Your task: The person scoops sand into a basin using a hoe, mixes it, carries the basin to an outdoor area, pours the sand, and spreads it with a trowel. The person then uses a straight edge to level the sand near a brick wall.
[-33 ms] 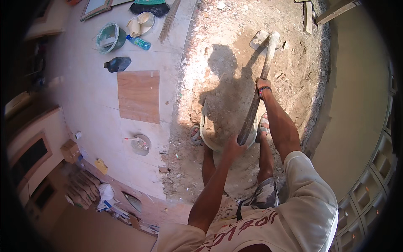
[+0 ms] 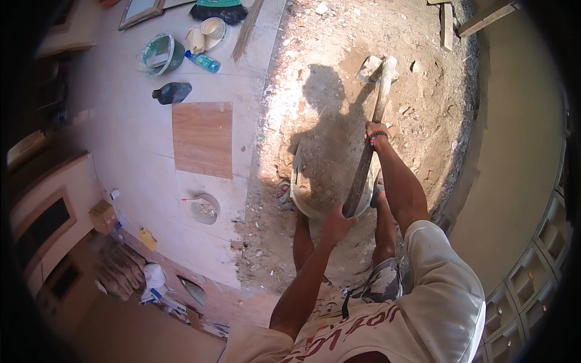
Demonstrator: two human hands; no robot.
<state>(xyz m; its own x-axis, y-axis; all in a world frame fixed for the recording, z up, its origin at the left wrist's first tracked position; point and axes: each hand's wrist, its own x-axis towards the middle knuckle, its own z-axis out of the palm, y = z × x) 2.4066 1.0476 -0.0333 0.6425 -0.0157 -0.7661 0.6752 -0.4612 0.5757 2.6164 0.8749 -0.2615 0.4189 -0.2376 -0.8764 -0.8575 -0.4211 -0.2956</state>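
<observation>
Both hands hold a hoe with a long wooden handle (image 2: 363, 166) and a wide, dirt-coated metal blade (image 2: 368, 69). My left hand (image 2: 338, 225) is closed round the near end of the handle, low in front of my legs. Farther up, my right hand (image 2: 377, 129) grips the handle, with a beaded bracelet at its wrist. The blade lies at the loose soil (image 2: 417, 91) beyond my feet. Between my feet is a wide pale-rimmed basin (image 2: 301, 204), with soil and my shadow across it; its far side is hard to make out.
To the left, a pale tiled floor (image 2: 139, 139) bears a brown board (image 2: 203, 139), dark jug (image 2: 172, 93), green bucket (image 2: 162, 55), blue bottle (image 2: 203, 62) and broom (image 2: 218, 12). A round bowl (image 2: 205, 209) sits nearer. Timber pieces (image 2: 488, 19) stand far right, beside a wall (image 2: 508, 151).
The hoe's head has come slightly toward me, and my right hand is a little nearer. My left hand has shifted slightly nearer, too. Both still grip the handle.
</observation>
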